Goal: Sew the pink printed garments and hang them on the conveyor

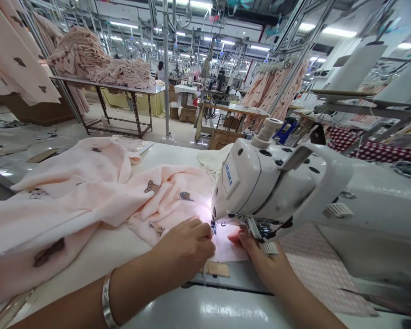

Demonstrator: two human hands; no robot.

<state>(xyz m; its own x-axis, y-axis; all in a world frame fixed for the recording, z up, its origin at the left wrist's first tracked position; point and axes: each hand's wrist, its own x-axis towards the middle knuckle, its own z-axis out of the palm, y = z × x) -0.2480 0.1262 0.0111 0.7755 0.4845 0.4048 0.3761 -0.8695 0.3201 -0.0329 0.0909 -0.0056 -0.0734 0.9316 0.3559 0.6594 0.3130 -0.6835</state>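
Note:
A pale pink fleece garment (89, 192) printed with small bears lies spread over the white sewing table (116, 249). Its edge runs under the head of a white Juki sewing machine (260, 183). My left hand (188, 244) presses the pink fabric flat just left of the needle, fingers curled on the cloth. My right hand (260, 260) rests on the fabric edge below the machine head, fingertips next to the presser foot. A silver bangle (107, 299) sits on my left wrist. The needle area is brightly lit.
A metal table (123, 91) stacked with folded pink garments stands at the back left. More pink garments hang on racks (277, 87) at the right. Red checked fabric (363, 148) lies behind the machine. A person (160, 71) stands far off among other sewing stations.

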